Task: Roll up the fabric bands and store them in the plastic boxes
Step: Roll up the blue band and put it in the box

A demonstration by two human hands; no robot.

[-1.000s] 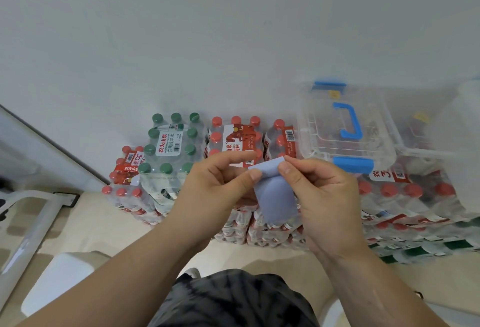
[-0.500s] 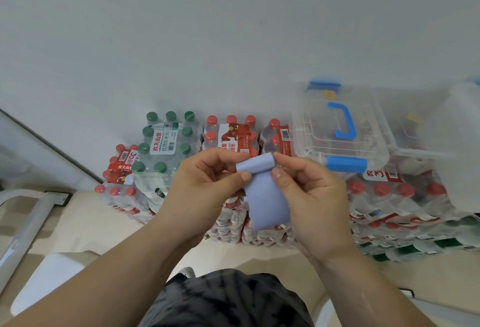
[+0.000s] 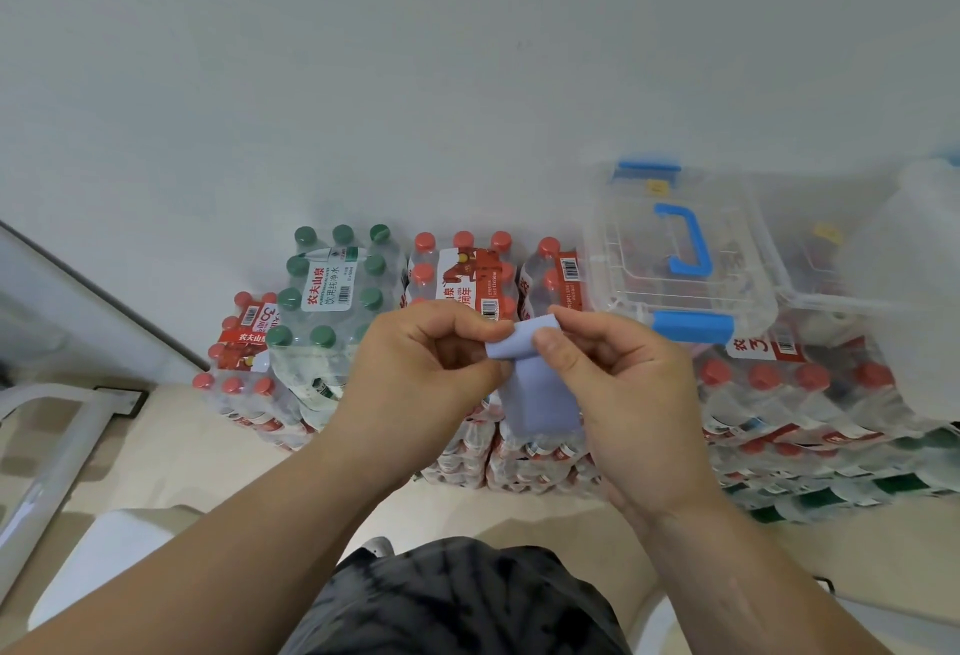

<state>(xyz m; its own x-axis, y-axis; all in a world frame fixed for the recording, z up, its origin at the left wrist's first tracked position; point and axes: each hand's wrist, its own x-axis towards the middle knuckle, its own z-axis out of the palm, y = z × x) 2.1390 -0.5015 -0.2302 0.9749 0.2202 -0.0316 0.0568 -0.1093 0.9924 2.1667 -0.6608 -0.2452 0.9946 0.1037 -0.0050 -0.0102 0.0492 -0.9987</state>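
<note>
In the middle of the frame both hands hold a pale blue fabric band [image 3: 543,397] up in the air. The left hand [image 3: 415,379] pinches the left end of the band's rolled top between thumb and curled fingers. The right hand [image 3: 623,394] pinches the right end the same way. The unrolled part hangs flat below, between the two hands. Behind them, right of centre, a clear plastic box [image 3: 618,259] with a blue handle and its lid on rests on stacked water bottle packs [image 3: 789,394]. A second clear box [image 3: 810,285] sits just beside it, further right.
</note>
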